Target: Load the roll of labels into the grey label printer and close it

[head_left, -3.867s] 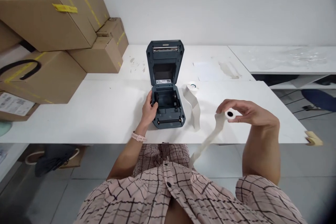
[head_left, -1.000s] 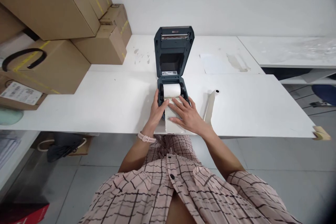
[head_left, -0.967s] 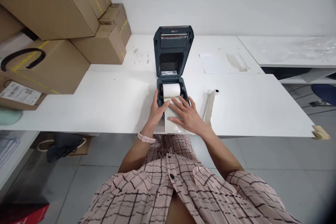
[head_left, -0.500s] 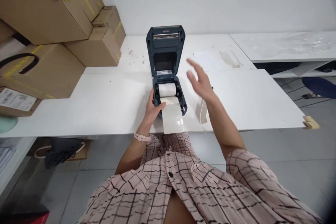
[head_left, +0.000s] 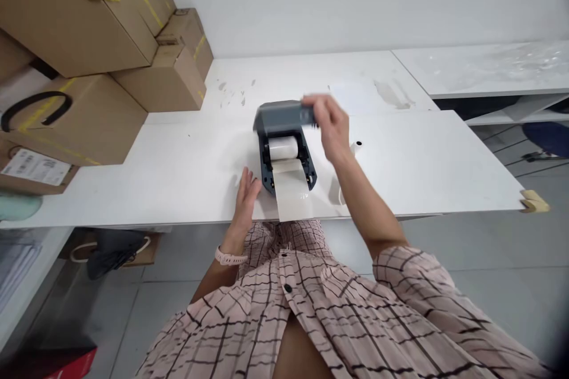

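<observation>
A dark blue-grey label printer (head_left: 265, 176) stands near the table's front edge with its lid (head_left: 282, 115) part-way down. Inside sits a white label roll (head_left: 283, 148). From it a pale strip of labels (head_left: 292, 192) runs out over the front and past the table edge. My right hand (head_left: 333, 124) is closed on the right side of the lid, which is slightly blurred. My left hand (head_left: 246, 195) rests beside the printer's lower left corner, fingers stretched out, holding nothing.
Stacked cardboard boxes (head_left: 84, 118) fill the table's left side. A small white roll (head_left: 356, 147) lies right of the printer. Clear plastic wrap (head_left: 502, 68) covers part of the right-hand table. A tan corner guard (head_left: 534, 201) is on the front right corner.
My right hand has taken hold of the upright lid and swung it down toward the printer body. My left hand has let go of the label strip and printer side and moved left.
</observation>
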Demonstrator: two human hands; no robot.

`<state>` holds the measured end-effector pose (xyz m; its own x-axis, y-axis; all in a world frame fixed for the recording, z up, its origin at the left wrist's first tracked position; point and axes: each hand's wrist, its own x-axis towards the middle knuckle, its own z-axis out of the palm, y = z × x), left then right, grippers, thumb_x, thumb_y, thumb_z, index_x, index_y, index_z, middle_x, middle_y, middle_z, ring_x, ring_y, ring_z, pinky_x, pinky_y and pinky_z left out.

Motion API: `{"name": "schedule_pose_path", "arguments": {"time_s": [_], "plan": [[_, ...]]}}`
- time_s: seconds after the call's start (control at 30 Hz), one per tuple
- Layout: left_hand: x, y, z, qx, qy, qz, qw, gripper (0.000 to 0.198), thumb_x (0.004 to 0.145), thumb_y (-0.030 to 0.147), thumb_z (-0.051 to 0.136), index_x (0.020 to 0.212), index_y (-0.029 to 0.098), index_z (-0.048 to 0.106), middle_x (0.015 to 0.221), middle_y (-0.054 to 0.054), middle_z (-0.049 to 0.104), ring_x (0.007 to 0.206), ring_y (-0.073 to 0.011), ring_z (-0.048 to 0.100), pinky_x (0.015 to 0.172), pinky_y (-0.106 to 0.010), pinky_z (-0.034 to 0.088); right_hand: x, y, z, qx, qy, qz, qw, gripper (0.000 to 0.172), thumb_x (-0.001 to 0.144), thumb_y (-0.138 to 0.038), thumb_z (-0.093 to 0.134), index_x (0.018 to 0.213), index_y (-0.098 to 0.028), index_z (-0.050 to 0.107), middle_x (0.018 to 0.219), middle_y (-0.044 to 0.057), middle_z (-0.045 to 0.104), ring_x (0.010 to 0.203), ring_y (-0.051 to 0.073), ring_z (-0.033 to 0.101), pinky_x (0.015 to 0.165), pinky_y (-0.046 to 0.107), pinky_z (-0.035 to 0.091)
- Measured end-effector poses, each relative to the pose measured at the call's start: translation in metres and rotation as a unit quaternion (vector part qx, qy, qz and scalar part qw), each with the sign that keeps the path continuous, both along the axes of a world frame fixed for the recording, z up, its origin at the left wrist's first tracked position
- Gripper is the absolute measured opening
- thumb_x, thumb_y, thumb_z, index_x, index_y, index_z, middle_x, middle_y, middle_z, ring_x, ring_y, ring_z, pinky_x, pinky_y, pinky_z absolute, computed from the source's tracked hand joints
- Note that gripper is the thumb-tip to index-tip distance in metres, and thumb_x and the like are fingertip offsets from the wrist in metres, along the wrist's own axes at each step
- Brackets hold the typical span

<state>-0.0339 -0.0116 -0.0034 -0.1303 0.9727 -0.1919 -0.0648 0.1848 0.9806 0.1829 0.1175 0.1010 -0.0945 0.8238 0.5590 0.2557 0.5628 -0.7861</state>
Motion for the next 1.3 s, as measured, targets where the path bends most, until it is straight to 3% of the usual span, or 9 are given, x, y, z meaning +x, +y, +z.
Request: {"name": "schedule_pose_path", "arguments": {"time_s": [0.1, 0.23, 0.37, 0.6, 0.73, 0.87, 1.0, 1.17, 1.3], "plan": [[0.003, 0.008, 0.006, 0.017, 0.014, 0.025, 0.999, 0.087, 0.094, 0.075, 0.049, 0.168, 0.040, 0.016, 0.180, -0.003, 0.015, 0.165, -0.0309, 0.019, 0.131, -0.050, 0.030, 0.007, -0.056, -0.045, -0.057, -0.050, -0.013, 0.997, 0.041, 0.100, -0.064, 0.051, 0.124, -0.035, 0.068, 0.139, 0.005, 0.066, 0.143, 0.028, 0.053, 0.125, 0.050, 0.038], [0.023, 0.018, 0.015, 0.017, 0.024, -0.007, 1.000, 0.098, 0.091, 0.072, 0.058, 0.169, 0.038, 0.009, 0.180, -0.003, 0.010, 0.166, -0.0322, 0.014, 0.131, -0.046, 0.034, 0.009, -0.076, -0.095, -0.211, -0.046, -0.009, 0.976, 0.086, 0.095, -0.072, 0.050, 0.167, -0.038, 0.018, 0.176, 0.004, 0.025, 0.163, 0.030, 0.024, 0.128, 0.057, 0.034], [0.037, 0.018, 0.010, 0.038, -0.003, -0.032, 0.999, 0.101, 0.091, 0.064, 0.066, 0.169, 0.035, 0.009, 0.176, -0.007, 0.028, 0.160, -0.0343, 0.032, 0.127, -0.048, 0.041, 0.005, -0.074, -0.117, -0.305, 0.041, 0.058, 0.950, 0.105, 0.092, -0.079, 0.047, 0.170, -0.031, -0.005, 0.178, 0.007, 0.020, 0.161, 0.030, 0.030, 0.127, 0.051, 0.039], [0.030, 0.018, -0.013, 0.055, 0.011, 0.019, 0.998, 0.107, 0.083, 0.061, 0.077, 0.167, 0.035, 0.015, 0.170, -0.012, 0.039, 0.153, -0.0367, 0.044, 0.121, -0.051, 0.047, -0.004, -0.084, -0.124, -0.295, 0.185, 0.028, 0.937, 0.104, 0.084, -0.070, 0.070, 0.167, -0.036, 0.017, 0.171, 0.008, 0.035, 0.154, 0.035, 0.040, 0.128, 0.059, 0.034], [0.035, -0.008, -0.021, 0.070, 0.046, 0.028, 0.996, 0.099, 0.085, 0.060, 0.076, 0.164, 0.034, 0.023, 0.167, -0.014, 0.041, 0.148, -0.0325, 0.049, 0.115, -0.045, 0.051, -0.004, -0.082, -0.125, -0.289, 0.201, 0.031, 0.936, 0.102, 0.082, -0.070, 0.074, 0.165, -0.037, 0.025, 0.170, 0.008, 0.037, 0.153, 0.035, 0.041, 0.129, 0.059, 0.031], [0.040, -0.047, -0.023, 0.031, 0.135, 0.094, 0.986, 0.067, 0.080, 0.061, 0.078, 0.133, 0.024, 0.057, 0.130, -0.012, 0.065, 0.103, -0.0205, 0.067, 0.085, -0.033, 0.056, -0.001, -0.078, -0.127, -0.277, 0.176, 0.034, 0.944, 0.102, 0.082, -0.073, 0.072, 0.165, -0.036, 0.026, 0.170, 0.008, 0.035, 0.155, 0.034, 0.038, 0.130, 0.057, 0.030], [0.041, -0.044, -0.004, -0.117, 0.001, -0.074, 0.990, 0.050, 0.082, 0.067, 0.072, 0.082, 0.019, 0.061, 0.065, 0.004, 0.052, 0.052, -0.0081, 0.043, 0.052, -0.024, 0.036, -0.002, -0.075, -0.135, -0.262, 0.147, 0.021, 0.954, 0.100, 0.085, -0.075, 0.066, 0.166, -0.035, 0.023, 0.173, 0.008, 0.031, 0.156, 0.033, 0.036, 0.129, 0.056, 0.033], [0.037, -0.028, 0.015, -0.112, -0.057, -0.152, 0.980, 0.049, 0.078, 0.064, 0.078, 0.081, 0.017, 0.064, 0.064, 0.006, 0.049, 0.048, -0.0051, 0.036, 0.048, -0.023, 0.027, -0.004, -0.080, -0.132, -0.238, 0.102, -0.001, 0.966, 0.095, 0.091, -0.072, 0.059, 0.167, -0.031, 0.017, 0.170, 0.013, 0.036, 0.153, 0.034, 0.041, 0.123, 0.059, 0.040], [0.022, -0.036, 0.006, -0.092, 0.049, -0.209, 0.972, 0.052, 0.090, 0.064, 0.064, 0.069, 0.017, 0.061, 0.059, 0.003, 0.053, 0.051, -0.0080, 0.043, 0.051, -0.024, 0.032, -0.004, -0.092, -0.102, -0.056, -0.070, -0.106, 0.990, 0.065, 0.103, -0.048, 0.053, 0.161, -0.034, 0.030, 0.157, 0.009, 0.056, 0.154, 0.031, 0.039, 0.126, 0.059, 0.031]]}}
